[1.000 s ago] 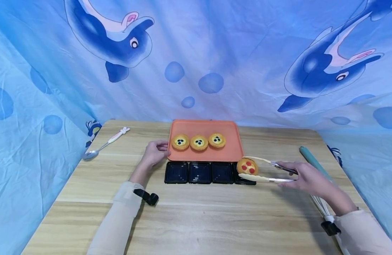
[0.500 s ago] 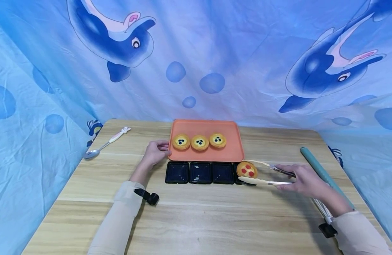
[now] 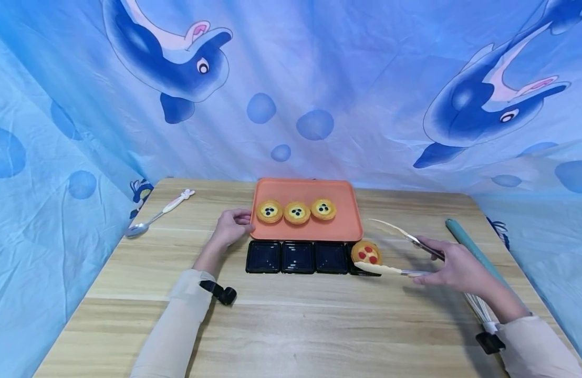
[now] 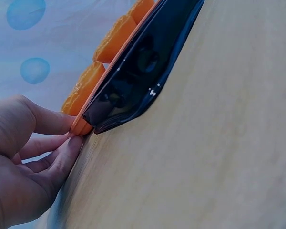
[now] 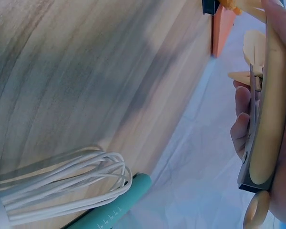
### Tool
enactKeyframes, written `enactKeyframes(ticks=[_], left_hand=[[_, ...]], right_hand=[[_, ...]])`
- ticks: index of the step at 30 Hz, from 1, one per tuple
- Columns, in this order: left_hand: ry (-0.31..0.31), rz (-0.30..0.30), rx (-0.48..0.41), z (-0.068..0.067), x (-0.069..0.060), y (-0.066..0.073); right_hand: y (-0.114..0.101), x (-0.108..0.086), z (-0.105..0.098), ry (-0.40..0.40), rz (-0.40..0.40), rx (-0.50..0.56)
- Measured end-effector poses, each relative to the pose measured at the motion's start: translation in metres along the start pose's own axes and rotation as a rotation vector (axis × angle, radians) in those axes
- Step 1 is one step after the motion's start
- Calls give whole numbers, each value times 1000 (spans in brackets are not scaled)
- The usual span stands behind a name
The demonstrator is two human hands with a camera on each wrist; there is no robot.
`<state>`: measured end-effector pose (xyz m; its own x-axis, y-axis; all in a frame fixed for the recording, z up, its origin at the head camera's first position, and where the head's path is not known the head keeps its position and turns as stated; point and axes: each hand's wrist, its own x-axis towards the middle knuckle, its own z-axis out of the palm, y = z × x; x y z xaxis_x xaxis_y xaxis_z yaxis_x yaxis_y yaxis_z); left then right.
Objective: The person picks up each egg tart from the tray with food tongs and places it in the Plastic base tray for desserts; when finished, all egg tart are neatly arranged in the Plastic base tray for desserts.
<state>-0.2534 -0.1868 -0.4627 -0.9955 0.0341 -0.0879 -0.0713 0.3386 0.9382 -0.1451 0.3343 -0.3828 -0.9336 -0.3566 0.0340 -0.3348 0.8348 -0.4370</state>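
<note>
My left hand (image 3: 230, 228) pinches the left edge of an orange tray (image 3: 345, 226) between thumb and fingers; the left wrist view shows the grip on its corner. Three egg tarts with dark berries (image 3: 297, 212) lie in a row on that tray. My right hand (image 3: 458, 266) holds a pair of tongs (image 3: 385, 269) with cream tips, whose arms are spread wide. A tart with red berries (image 3: 366, 254) sits in the rightmost of several square black containers (image 3: 298, 257). One tong arm lies along its near side, the other stands clear beyond it.
A spoon with a white handle (image 3: 173, 202) lies at the left. On the right, a green rolling pin (image 3: 470, 244) and a whisk (image 5: 76, 186) lie under and beside my right forearm. A blue dolphin-print curtain (image 3: 291, 79) hangs round the table.
The tongs have spread and let go of the red-berry tart, which came down into the rightmost black container. My left hand has stayed on the tray's edge.
</note>
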Motion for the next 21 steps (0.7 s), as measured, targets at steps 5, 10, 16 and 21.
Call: enactKeyframes(ticks=[5, 10, 16, 21], left_hand=[[2, -8, -9, 0, -1, 1], [4, -2, -9, -1, -2, 1], [0, 2, -10, 1, -1, 0], [-4, -3, -11, 1, -3, 2]], right_hand=[[0, 3, -4, 30, -30, -16], [0, 12, -9, 94, -80, -53], [-9, 30, -20, 78, -67, -20], [-17, 53, -27, 47, -68, -32]])
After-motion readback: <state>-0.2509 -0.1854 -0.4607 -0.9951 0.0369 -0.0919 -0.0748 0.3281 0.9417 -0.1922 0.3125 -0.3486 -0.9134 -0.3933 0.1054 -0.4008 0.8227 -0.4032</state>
